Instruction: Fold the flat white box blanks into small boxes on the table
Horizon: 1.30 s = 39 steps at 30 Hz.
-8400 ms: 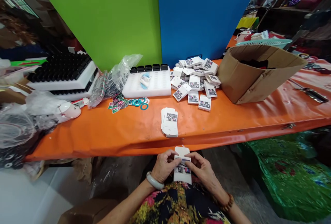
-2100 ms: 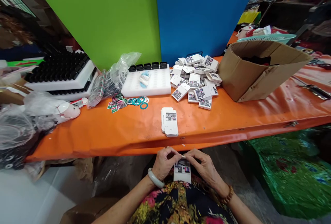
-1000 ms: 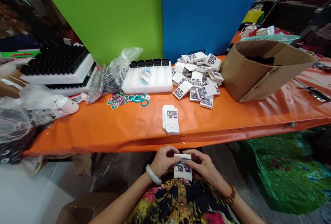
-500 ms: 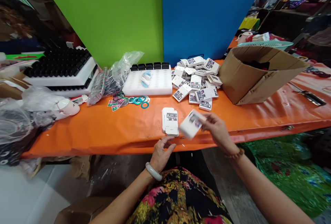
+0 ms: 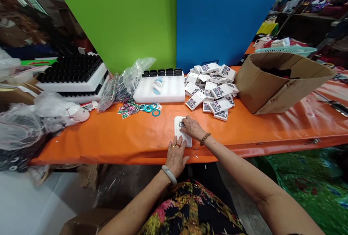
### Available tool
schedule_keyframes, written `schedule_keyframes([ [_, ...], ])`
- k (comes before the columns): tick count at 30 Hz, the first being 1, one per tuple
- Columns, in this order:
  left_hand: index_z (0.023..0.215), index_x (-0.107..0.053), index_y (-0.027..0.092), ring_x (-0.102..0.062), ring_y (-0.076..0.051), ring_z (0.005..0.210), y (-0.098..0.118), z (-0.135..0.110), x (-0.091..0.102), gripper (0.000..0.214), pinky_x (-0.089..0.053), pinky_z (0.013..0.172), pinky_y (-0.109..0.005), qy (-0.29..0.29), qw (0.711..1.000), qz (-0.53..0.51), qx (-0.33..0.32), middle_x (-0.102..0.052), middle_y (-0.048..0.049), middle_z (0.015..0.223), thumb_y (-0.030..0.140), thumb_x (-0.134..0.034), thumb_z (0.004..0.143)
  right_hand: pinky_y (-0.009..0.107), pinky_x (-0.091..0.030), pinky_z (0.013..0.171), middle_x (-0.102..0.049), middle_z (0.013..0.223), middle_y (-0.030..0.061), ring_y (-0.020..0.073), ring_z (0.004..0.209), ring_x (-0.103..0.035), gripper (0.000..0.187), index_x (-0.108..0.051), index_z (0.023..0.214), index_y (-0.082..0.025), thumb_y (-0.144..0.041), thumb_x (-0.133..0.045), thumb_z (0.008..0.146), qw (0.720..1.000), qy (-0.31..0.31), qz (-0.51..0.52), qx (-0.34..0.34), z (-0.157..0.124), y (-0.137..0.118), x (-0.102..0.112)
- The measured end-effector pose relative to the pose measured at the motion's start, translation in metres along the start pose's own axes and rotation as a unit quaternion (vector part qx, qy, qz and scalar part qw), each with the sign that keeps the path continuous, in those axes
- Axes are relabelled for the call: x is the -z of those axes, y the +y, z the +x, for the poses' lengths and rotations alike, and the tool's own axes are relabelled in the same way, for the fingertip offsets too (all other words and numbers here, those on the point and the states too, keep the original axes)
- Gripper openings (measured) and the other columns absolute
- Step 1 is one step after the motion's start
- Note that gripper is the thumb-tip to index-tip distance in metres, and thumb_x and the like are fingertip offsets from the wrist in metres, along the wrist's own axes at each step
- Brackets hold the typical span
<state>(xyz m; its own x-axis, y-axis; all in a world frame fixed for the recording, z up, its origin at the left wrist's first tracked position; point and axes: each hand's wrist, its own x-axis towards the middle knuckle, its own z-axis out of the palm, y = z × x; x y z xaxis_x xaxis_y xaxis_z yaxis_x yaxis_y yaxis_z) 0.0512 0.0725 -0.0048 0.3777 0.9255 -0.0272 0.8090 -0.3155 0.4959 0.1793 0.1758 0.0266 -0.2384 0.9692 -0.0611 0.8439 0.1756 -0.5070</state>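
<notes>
A small stack of flat white printed cartons [image 5: 177,128] lies near the front edge of the orange-covered table. My left hand [image 5: 176,157] rests at its near end, fingers stretched out and fingertips touching the cartons. From the right, my right hand [image 5: 193,128] reaches over the stack, its bent fingers closed at the upper carton's side and hiding part of it. Behind, a loose pile of folded-up white boxes [image 5: 209,89] with printed pictures is heaped at the back.
A white foam tray [image 5: 160,95] with black pieces stands left of the pile. Teal rings [image 5: 156,112] and printed cards [image 5: 127,110] lie before it. An opened cardboard box [image 5: 261,93] stands at right. Plastic bags [image 5: 54,108] and stacked foam trays [image 5: 81,83] fill the left.
My right hand has let go of the white box, which now lies on the pile, and moved left onto the stack. My left hand has moved onto the stack's near end. The view has shifted slightly.
</notes>
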Motion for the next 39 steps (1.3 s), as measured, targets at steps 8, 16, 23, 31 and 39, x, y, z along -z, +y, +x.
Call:
schedule_keyframes([
  [8,0.126,-0.047,0.02,-0.03,-0.031,0.135,-0.006,-0.002,-0.004,0.053,-0.026,0.108,-0.053,0.04,0.999,-0.034,-0.009,-0.041,-0.0129,0.142,0.014,-0.061,0.075,0.025,-0.035,0.06,-0.06,0.092,0.0092,0.0198,0.08,-0.055,0.021,-0.056,0.087,-0.015,-0.017,-0.065,0.069,0.999,-0.002,-0.034,-0.032,0.017,-0.007,0.017],
  [16,0.126,-0.051,0.016,-0.06,-0.023,0.1,-0.003,0.019,0.026,0.038,-0.05,0.084,-0.036,0.219,0.958,-0.181,0.017,-0.063,-0.0141,0.111,0.019,-0.037,0.091,0.021,-0.032,0.05,-0.055,0.059,-0.0022,0.0106,0.055,-0.05,0.017,-0.045,0.06,-0.019,-0.014,-0.058,0.069,0.998,0.033,0.059,0.007,-0.019,-0.011,0.046],
  [23,0.111,-0.063,0.015,-0.064,-0.018,0.079,0.0,0.02,0.021,0.032,-0.052,0.07,-0.028,0.255,0.943,-0.214,-0.003,-0.068,-0.0107,0.092,0.022,-0.038,0.093,0.017,-0.022,0.032,-0.044,0.044,-0.0105,0.0032,0.031,-0.033,0.019,-0.041,0.065,-0.021,-0.025,-0.06,0.068,0.875,-0.041,0.48,-0.051,-0.054,-0.005,0.036],
  [31,0.122,-0.054,0.016,-0.063,-0.023,0.082,0.015,0.009,0.021,0.043,-0.049,0.074,-0.033,0.136,0.98,-0.145,0.014,-0.067,-0.0102,0.092,0.036,-0.056,0.084,0.016,-0.018,0.032,-0.041,0.041,-0.012,0.0017,0.029,-0.029,0.027,-0.042,0.065,-0.02,-0.029,-0.067,0.064,0.808,-0.047,0.584,-0.067,-0.072,-0.005,0.024],
  [39,0.102,-0.066,0.016,-0.06,-0.016,0.073,0.027,0.006,0.024,0.03,-0.046,0.064,-0.023,0.094,0.87,-0.48,0.059,-0.069,-0.0029,0.083,0.037,-0.057,0.082,0.025,-0.042,0.054,-0.055,0.073,-0.0001,0.0113,0.057,-0.049,0.006,-0.052,0.079,-0.02,-0.024,-0.055,0.075,0.927,0.134,0.351,-0.01,-0.088,-0.023,0.019],
])
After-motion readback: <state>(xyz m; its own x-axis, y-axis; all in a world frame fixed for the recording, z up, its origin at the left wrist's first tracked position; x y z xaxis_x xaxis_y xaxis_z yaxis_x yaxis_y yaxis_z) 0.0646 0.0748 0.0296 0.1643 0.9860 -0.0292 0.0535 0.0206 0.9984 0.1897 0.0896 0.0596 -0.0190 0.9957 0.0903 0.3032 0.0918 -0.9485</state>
